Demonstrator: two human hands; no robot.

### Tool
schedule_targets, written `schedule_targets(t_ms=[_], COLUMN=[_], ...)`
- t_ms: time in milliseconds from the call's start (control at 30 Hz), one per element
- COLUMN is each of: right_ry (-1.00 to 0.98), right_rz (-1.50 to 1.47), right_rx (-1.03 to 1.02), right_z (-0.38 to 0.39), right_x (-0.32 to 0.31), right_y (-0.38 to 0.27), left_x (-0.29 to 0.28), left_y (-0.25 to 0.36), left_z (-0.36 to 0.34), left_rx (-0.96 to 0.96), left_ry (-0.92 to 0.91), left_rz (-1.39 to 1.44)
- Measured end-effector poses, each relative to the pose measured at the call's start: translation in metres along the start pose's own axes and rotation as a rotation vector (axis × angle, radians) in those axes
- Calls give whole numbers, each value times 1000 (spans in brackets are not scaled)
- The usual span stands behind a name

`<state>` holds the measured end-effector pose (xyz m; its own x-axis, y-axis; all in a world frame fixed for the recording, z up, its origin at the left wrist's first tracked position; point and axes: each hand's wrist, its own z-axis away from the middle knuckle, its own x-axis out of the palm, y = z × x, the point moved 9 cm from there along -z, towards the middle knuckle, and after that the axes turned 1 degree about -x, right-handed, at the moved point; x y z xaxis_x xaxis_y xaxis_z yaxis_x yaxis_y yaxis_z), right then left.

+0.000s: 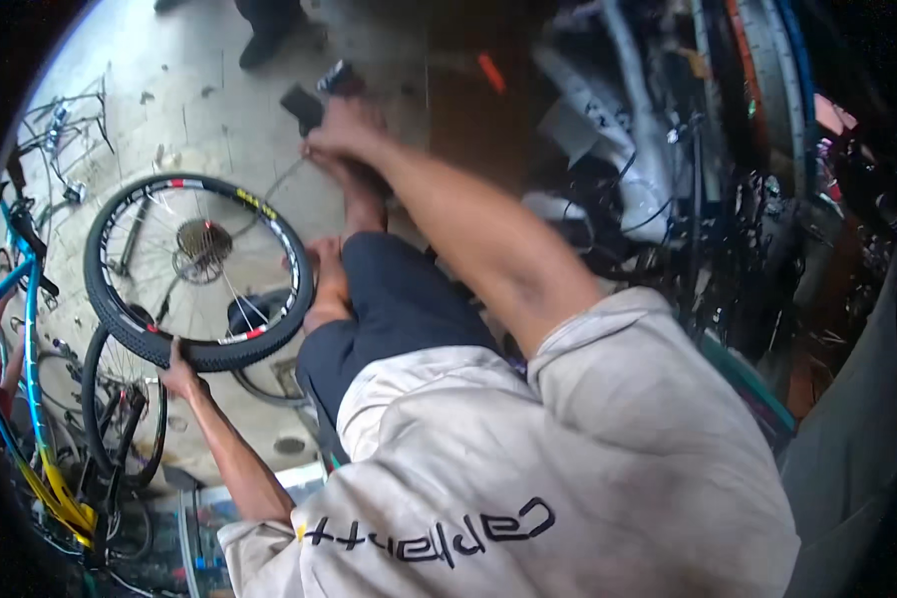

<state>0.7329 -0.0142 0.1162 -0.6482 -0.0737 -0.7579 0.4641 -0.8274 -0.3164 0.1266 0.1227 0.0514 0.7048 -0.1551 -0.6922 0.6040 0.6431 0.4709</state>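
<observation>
My left hand [177,375] grips the near edge of a bicycle wheel [115,309], its thumb over the knobby black tyre. The wheel has a dark rim with white and red markings, thin spokes and a sprocket cassette [205,240] at its hub. It is tilted, to the left of my bent legs. Stretched forward, my right hand [347,128] is closed round a dark, blocky handheld tool [302,107], apart from the wheel. Motion blur and the fingers hide its exact kind. A thin hose or cable [287,181] shows below that hand.
A blue and yellow bicycle frame [32,329] stands at the left, beside another wheel [92,399]. Another person's leg and shoe [261,45] show at the far edge. Cluttered bicycle parts [708,239] fill the right side. An orange strip [491,73] lies on the floor ahead.
</observation>
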Motion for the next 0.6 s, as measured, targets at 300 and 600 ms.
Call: schedule_targets(t_ms=[300,600], right_ry=[-67,101], right_rz=[106,-106], right_rx=[-425,-7], right_z=[100,38], right_x=[-122,-49], right_y=[-118,-71], left_x=[15,14], left_y=[-10,14], left_z=[34,58], left_rx=[10,-139], left_ry=[86,384], left_rz=[-49,-15])
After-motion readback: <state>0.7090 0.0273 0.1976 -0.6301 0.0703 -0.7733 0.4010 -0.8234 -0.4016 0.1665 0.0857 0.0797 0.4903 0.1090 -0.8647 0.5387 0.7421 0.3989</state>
